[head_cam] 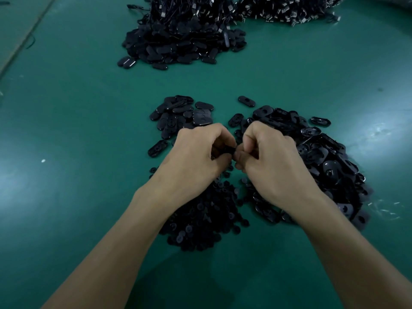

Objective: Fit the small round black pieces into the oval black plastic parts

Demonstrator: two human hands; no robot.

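Currently left hand (200,152) and right hand (269,159) are touching fingertip to fingertip, both pinching one black part (230,150) between them; round or oval, cannot tell. Round pieces (200,217) are lying heaped near, oval parts (323,157) right, on the surface (89,130). Likely best: pressing squarely, thumbs backing.

We see the round pieces (200,219) heaped nearest us on the table (89,130), oval parts (323,157) piled to their right, a smaller cluster (180,114) behind them, another heap (185,45) farther back

Green table (78,130); heaps of oval parts (323,157); round pieces (200,219).
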